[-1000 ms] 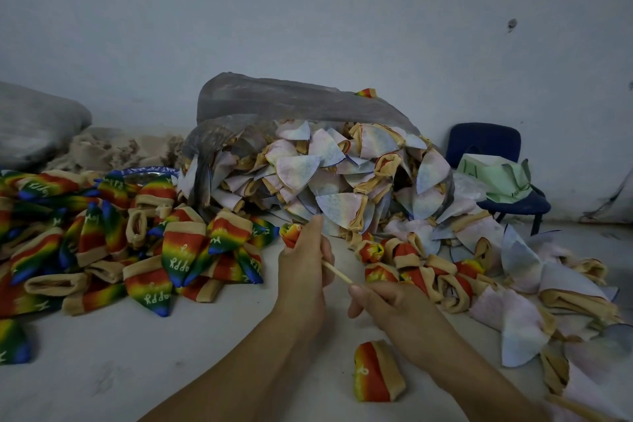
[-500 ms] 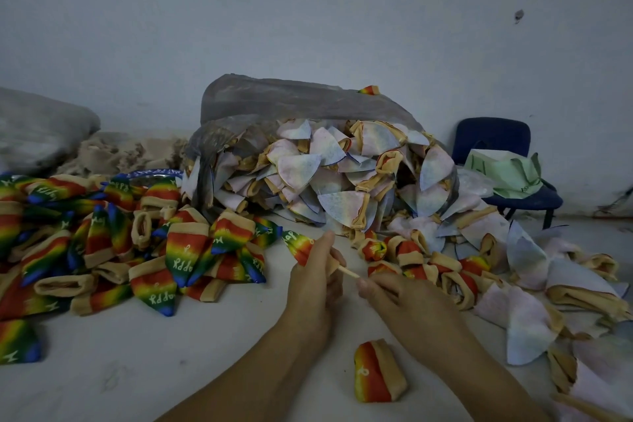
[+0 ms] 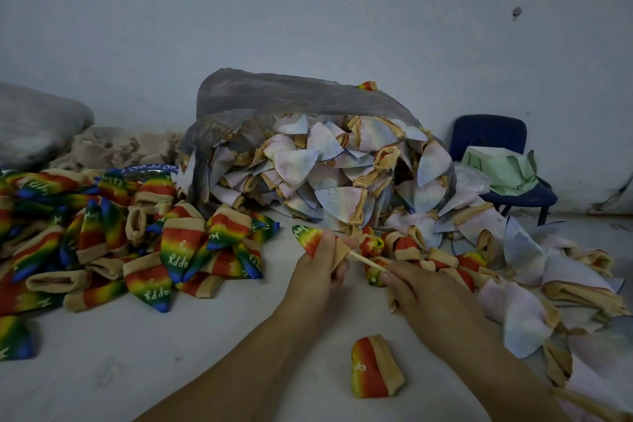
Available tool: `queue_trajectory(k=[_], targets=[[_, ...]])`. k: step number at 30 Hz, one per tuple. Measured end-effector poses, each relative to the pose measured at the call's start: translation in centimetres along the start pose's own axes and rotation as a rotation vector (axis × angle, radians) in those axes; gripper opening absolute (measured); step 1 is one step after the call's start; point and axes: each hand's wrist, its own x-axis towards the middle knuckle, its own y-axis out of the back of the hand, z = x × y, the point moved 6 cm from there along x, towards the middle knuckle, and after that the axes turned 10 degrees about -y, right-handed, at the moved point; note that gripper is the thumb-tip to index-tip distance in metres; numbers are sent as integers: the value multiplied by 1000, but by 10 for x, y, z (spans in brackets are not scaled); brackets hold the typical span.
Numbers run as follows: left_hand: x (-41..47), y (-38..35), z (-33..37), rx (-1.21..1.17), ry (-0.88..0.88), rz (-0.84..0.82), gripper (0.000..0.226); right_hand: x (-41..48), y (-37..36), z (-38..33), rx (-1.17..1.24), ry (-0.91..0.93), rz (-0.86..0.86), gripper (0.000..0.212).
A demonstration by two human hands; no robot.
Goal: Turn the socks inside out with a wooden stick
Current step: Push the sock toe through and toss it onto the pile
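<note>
Your left hand [image 3: 317, 276] grips the sock [image 3: 308, 239] you are working on. Its rainbow toe pokes out up and to the left past your knuckles, and its tan cuff faces right, towards your other hand. Your right hand [image 3: 438, 305] pinches the wooden stick [image 3: 368, 260] between thumb and fingers [image 3: 388, 279], near the stick's lower right end. The far tip disappears into the cuff at your left thumb.

Stick and sock share one line, running from lower right up to upper left, so I judge the next push goes along that line, away from your right hand and into the toe. The left hand is the nearer one to the sock and should only brace it.

Mind your surroundings. The heap of rainbow socks [image 3: 185, 250] lies just beyond the toe to the left. The half-turned ones [image 3: 407, 248] crowd in close behind the stick, in front of the bag of pale socks [image 3: 329, 175]. One loose sock [image 3: 375, 367] sits on the floor [image 3: 137, 353] between your forearms, apart from both hands. The bare floor towards you on the left gives the freest room for your elbows
</note>
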Motion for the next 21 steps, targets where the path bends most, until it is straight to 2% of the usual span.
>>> queue_trajectory(k=[3,7,10,11,13,15,17,19,21], targets=[[-1,-7,6,96,-20,-53,67,0,-3,-5,61,-14,13,24],[-2,-13,15,142,-80,-77,81,-3,-11,-14,336,-62,-2,21],[-5,-10,10,189,-81,-88,91,-3,-13,-9,329,-47,-13,21],[-7,-10,6,176,-57,-101,89,-2,-12,-7,280,-44,-12,20],[-9,-10,-1,54,21,-102,69,0,-8,-1,227,-45,18,19],[-7,-5,-5,-112,74,-49,43,2,-2,1,221,-31,60,21],[-4,0,-5,-255,77,18,28,4,3,2,223,1,100,15],[-2,7,-4,-358,92,98,28,5,8,3,175,31,170,22],[-2,9,-3,-425,110,124,36,5,13,3,73,41,225,29]])
